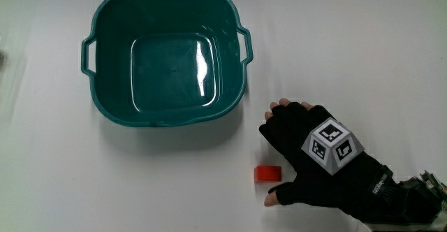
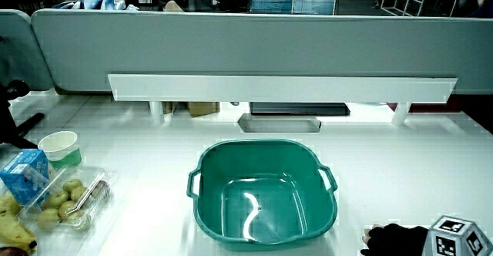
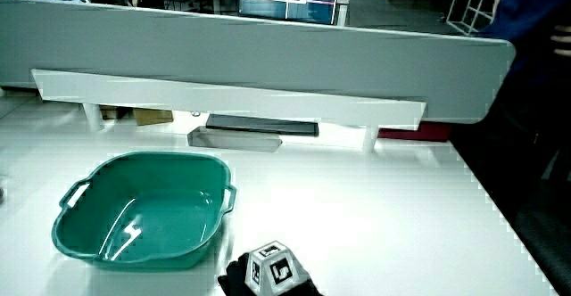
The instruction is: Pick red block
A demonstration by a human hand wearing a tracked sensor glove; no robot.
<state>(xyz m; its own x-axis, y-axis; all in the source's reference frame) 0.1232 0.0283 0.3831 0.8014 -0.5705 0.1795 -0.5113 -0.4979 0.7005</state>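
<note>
One small red block [image 1: 267, 174], and my hand [image 1: 311, 155] has not closed on it.

From here I see the hand resting on the table [image 1: 126, 183] just beside the block, fingers spread and holding nothing, thumb near the block's edge. My worry is a nudge: the block looks light and low, so a closing thumb could push it along the table instead of pinching it. It is a flat red piece lying nearer to me than the teal basin [image 1: 112, 99].
</note>
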